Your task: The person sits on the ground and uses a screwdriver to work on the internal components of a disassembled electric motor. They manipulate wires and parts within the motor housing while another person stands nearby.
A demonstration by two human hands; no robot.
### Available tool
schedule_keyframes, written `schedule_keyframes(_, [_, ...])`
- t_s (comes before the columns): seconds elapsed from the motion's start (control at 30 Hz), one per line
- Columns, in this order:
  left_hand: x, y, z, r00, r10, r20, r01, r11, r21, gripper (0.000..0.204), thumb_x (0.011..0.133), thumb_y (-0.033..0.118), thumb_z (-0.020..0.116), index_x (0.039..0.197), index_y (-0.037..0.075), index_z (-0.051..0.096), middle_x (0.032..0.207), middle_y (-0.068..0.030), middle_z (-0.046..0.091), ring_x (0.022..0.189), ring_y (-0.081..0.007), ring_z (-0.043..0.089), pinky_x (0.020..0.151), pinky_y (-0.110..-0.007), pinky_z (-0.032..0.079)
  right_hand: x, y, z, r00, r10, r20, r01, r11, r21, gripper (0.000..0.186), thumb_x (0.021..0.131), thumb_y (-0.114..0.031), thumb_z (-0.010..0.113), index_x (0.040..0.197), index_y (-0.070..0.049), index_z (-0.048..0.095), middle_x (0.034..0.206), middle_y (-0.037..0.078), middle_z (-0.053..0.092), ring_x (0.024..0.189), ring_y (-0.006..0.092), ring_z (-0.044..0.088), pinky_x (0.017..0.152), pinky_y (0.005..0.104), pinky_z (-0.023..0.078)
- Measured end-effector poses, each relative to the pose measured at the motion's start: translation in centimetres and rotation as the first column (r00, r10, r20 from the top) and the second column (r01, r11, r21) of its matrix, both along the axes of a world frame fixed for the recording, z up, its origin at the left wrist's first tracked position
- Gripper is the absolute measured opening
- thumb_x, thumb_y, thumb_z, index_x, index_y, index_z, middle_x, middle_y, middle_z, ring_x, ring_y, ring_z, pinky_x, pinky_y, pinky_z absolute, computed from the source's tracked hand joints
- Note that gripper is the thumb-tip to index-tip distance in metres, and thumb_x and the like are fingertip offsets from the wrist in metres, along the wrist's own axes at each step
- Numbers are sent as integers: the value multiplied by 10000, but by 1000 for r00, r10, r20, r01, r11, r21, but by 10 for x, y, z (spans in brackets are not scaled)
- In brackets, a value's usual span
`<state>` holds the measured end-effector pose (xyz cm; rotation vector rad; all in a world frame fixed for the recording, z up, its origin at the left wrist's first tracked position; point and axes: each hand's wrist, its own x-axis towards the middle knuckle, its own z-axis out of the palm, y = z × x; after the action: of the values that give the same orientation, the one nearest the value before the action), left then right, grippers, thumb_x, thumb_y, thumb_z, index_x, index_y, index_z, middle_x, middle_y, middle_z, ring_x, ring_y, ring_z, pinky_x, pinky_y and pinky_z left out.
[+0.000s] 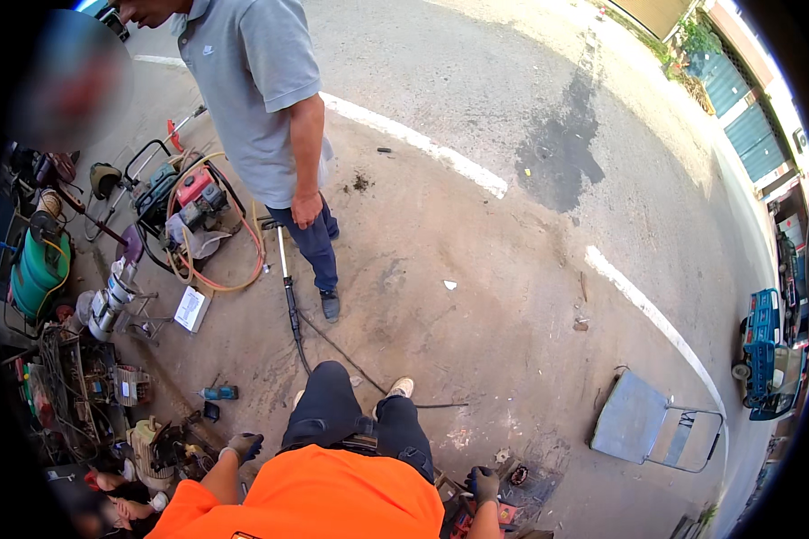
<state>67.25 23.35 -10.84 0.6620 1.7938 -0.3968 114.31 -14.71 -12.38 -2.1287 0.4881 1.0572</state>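
My left hand [244, 446], in a grey and dark work glove, hovers left of my thigh with its fingers loosely bent and slightly apart. Nothing shows in it. The nearest things are a blue cordless drill [218, 393] on the ground and a cream-coloured motor [150, 452]. My right hand [483, 485], gloved as well, hangs at my right side, fingers loosely curled and no object visible in them. Close by it lie a round dark metal part [519, 475] and some red parts [507, 514]. Between my feet and the bystander runs a black hose with a spray lance [291, 310].
A person in a grey polo shirt [252, 99] stands ahead, beside a red-engined pressure washer [193, 193] with coiled hose. Machine parts and a green tank [40, 274] crowd the left. At right sit a flatbed trolley [632, 419] and a parked blue truck [762, 350].
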Motion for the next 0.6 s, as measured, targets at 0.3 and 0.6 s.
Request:
schedule_keyframes(0.3, [215, 100, -33, 980, -192, 54, 193, 981, -25, 421, 883, 418, 647, 1066, 41, 684, 936, -76, 681, 795, -177, 624, 671, -323, 501, 198, 165, -13, 979, 194, 59, -199, 976, 90, 269, 926, -148, 612, 1109, 47, 640, 840, 151, 695, 647, 225, 683, 550, 294, 528])
schedule_keyframes(0.6, [475, 341, -160, 760, -623, 183, 614, 782, 108, 590, 839, 541, 591, 1119, 33, 694, 1055, -162, 703, 925, -286, 663, 802, -376, 507, 354, 211, -149, 815, 580, 7, -580, 814, 28, 142, 882, -154, 646, 981, -54, 648, 762, 32, 623, 730, 125, 588, 597, 290, 502])
